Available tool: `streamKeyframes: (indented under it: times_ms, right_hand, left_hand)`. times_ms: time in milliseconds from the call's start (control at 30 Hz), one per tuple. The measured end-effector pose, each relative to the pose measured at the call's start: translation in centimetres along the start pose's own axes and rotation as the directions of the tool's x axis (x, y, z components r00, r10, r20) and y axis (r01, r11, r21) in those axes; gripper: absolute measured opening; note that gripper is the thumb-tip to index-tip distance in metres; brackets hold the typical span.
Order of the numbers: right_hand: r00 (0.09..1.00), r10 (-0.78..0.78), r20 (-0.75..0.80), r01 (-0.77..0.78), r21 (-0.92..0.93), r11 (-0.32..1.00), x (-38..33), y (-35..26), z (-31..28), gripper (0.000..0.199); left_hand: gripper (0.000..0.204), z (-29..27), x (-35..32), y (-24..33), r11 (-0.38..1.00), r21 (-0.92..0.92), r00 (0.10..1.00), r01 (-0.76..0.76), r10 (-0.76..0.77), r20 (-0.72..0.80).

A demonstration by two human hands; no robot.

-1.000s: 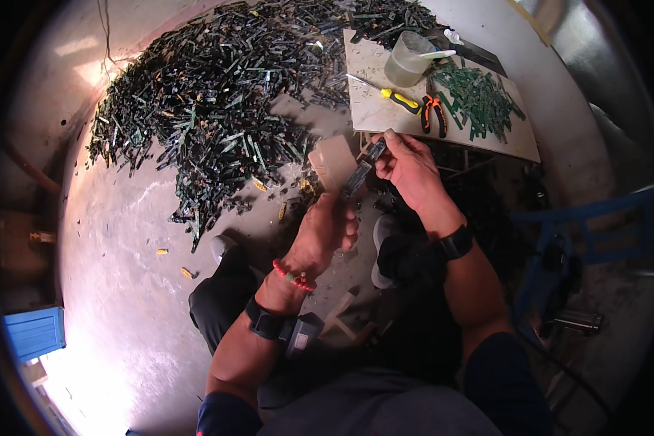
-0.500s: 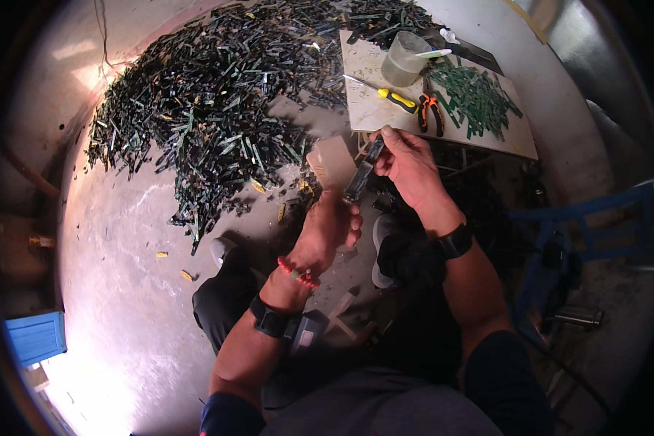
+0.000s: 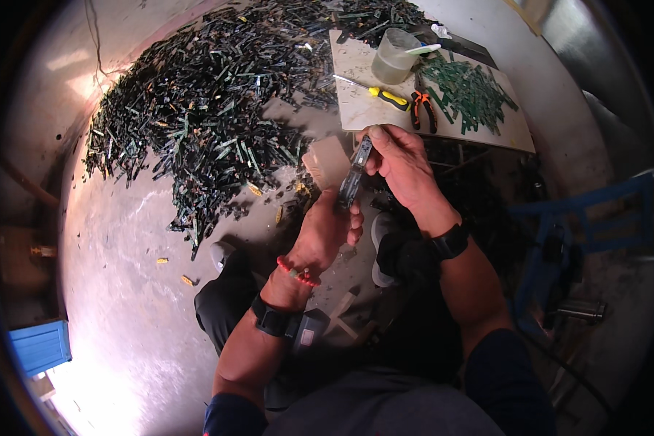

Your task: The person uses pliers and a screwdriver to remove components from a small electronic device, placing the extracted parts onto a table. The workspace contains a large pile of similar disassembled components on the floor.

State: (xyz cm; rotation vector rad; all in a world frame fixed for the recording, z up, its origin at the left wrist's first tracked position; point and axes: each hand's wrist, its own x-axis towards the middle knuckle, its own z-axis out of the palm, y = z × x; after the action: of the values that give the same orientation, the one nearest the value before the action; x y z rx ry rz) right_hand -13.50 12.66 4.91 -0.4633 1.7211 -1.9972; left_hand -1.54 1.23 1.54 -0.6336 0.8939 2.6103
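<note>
The narrow strip (image 3: 355, 174) pinched between the left hand (image 3: 325, 231) and the right hand (image 3: 403, 163) looks like hard board with a dull metallic sheen. The floor (image 3: 123, 276) is smooth concrete, polished enough to throw back glare – the dark green strips (image 3: 196, 116) heaped on it look matt, with glints. The board (image 3: 370, 112) is pale, smooth stone or laminate. Near its far edge stands a cloudy plastic cup (image 3: 395, 54); the screwdriver (image 3: 381, 94) has a glossy yellow plastic handle, the pliers (image 3: 421, 105) orange rubbery grips

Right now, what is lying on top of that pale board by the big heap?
On the pale board lie a clear plastic cup, a yellow-handled screwdriver, orange-handled pliers and a heap of green strips. The right hand covers its near edge.
</note>
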Motion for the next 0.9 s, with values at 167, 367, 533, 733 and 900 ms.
streamKeyframes:
  times_ms: [167, 367, 533, 733, 900]
  right_hand:
    - [0.995, 0.100, -0.010, -0.100, 0.032, 0.994, 0.2, 0.4, -0.1, 0.029]
    - [0.978, 0.208, -0.035, -0.209, -0.065, 0.976, -0.2, 0.2, 0.6, 0.028]
    - [0.980, 0.194, -0.039, -0.196, -0.050, 0.979, -0.1, 0.6, 0.8, 0.028]
    - [0.983, 0.152, -0.105, -0.143, 0.089, 0.986, -0.2, 1.5, 1.4, 0.035]
    - [0.951, 0.304, 0.058, -0.308, 0.080, 0.948, -3.6, -0.3, 2.6, 0.021]
  left_hand:
    - [0.049, 0.8, -0.2, 0.3, 0.999, -0.023, 0.999, 0.030, -0.030, 0.014]
    - [0.047, 1.7, -0.4, 0.5, 0.997, -0.080, 1.000, -0.006, 0.007, 0.016]
    - [0.046, 1.2, 0.2, 0.4, 0.993, -0.114, 0.999, 0.003, 0.000, 0.033]
    - [0.046, 1.0, 0.5, 0.2, 0.991, -0.136, 0.999, 0.001, 0.006, 0.051]
    - [0.045, 0.9, 1.4, 0.1, 0.993, -0.099, 0.998, -0.070, 0.070, 0.005]
